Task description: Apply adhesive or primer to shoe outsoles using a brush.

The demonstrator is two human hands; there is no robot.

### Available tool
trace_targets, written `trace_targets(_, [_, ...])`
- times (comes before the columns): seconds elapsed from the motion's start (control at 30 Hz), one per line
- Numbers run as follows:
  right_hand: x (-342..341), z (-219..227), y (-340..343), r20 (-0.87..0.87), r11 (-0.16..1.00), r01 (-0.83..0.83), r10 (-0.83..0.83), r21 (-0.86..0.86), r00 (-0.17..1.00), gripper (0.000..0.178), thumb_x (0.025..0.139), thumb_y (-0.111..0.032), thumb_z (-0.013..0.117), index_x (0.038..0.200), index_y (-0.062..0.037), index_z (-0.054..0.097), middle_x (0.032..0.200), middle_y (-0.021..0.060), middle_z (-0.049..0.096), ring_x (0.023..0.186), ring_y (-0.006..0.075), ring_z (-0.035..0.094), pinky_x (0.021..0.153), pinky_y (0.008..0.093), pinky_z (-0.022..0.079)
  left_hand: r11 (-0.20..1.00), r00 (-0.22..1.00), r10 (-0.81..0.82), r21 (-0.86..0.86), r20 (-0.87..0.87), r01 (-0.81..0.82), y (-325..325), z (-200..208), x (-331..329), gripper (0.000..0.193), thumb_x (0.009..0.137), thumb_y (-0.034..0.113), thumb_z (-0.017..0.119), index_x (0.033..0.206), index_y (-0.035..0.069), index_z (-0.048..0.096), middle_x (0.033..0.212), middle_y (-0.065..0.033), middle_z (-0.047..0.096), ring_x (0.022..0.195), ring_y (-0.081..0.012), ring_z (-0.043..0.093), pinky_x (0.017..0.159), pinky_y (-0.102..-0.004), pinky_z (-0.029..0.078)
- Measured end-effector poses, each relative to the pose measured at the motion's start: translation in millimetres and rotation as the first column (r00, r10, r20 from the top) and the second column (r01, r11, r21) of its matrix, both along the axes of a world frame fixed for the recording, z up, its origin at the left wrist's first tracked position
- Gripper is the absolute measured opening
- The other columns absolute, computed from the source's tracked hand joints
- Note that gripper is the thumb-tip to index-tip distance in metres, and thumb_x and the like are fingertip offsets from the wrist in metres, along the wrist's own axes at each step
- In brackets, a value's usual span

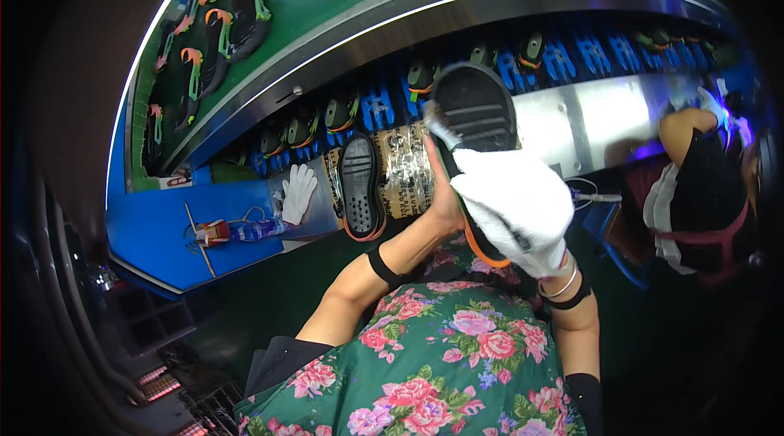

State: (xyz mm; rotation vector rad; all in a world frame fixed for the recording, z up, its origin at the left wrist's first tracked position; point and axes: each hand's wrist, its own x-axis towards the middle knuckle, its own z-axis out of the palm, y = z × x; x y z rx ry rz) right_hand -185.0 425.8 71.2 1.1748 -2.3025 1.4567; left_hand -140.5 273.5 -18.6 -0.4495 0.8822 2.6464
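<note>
My bare left hand (443, 201) grips the edge of a black shoe sole (478, 105) with an orange rim, tilted up in front of my chest. Across the lower part of that sole lies my right hand (516, 201) in a white glove, its fingers closed. A small pale thing (442, 126), smeared by motion, shows at the gloved fingertips against the sole's left edge; its kind cannot be made out. Left of my left hand, a second black sole (359, 183) with a reddish-orange rim rests on a taped cardboard sheet (403, 166).
A white glove (299, 193) and a bottle (257, 229) lie on the blue table at left. Shoes (341, 112) stand on blue racks along the far side. More shoe parts (247, 20) sit on the green belt above. A co-worker's arm (682, 134) is at right.
</note>
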Motion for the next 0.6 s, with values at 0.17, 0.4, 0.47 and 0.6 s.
trace_targets(0.17, [-11, 5, 7, 0.061, 0.992, 0.056, -0.049, -0.114, 0.997, 0.036, 0.078, -0.006, 0.077, 0.114, -0.0060, 0.077, 0.111, 0.0135, 0.076, 0.097, 0.0318, 0.072, 0.088, 0.0409, 0.056, 0.992, 0.991, 0.120, 0.037, -0.054, -0.118, -2, -6, -11, 0.106, 0.089, 0.091, 0.016, 0.160, 0.014, 0.034, 0.154, -0.0100, 0.049, 0.140, -0.0287, 0.048, 0.120, -0.0468, 0.037])
trace_targets(0.4, [-5, 2, 5, -0.017, 0.996, -0.059, 0.057, -0.072, 0.998, 0.042, 0.080, -0.005, 0.074, 0.122, -0.0048, 0.074, 0.117, 0.0123, 0.074, 0.103, 0.0299, 0.072, 0.088, 0.0397, 0.058, 0.993, 0.988, -0.002, -0.116, -0.153, -0.015, -22, -75, 6, 0.096, 0.094, 0.086, 0.021, 0.157, 0.016, 0.038, 0.148, -0.0084, 0.053, 0.135, -0.0247, 0.052, 0.117, -0.0457, 0.040])
trace_targets(0.47, [-10, -7, 19, 0.029, 0.998, 0.020, -0.018, -0.067, 0.999, 0.041, 0.080, -0.006, 0.075, 0.121, -0.0045, 0.074, 0.115, 0.0113, 0.075, 0.101, 0.0292, 0.073, 0.087, 0.0400, 0.058, 0.988, 0.989, 0.148, -0.046, 0.003, -0.148, -11, -66, 2, 0.091, 0.096, 0.083, 0.024, 0.157, 0.017, 0.038, 0.147, -0.0070, 0.053, 0.132, -0.0228, 0.053, 0.116, -0.0448, 0.042])
trace_targets(0.6, [-1, -6, 11, -0.053, 0.999, 0.000, -0.002, -0.039, 0.999, 0.042, 0.080, -0.004, 0.072, 0.122, -0.0033, 0.073, 0.122, 0.0119, 0.073, 0.107, 0.0287, 0.071, 0.091, 0.0408, 0.058, 0.988, 0.994, 0.105, 0.115, -0.006, -0.104, 1, -31, -12, 0.107, 0.088, 0.093, 0.022, 0.157, 0.013, 0.038, 0.149, -0.0112, 0.053, 0.132, -0.0299, 0.056, 0.113, -0.0475, 0.045])
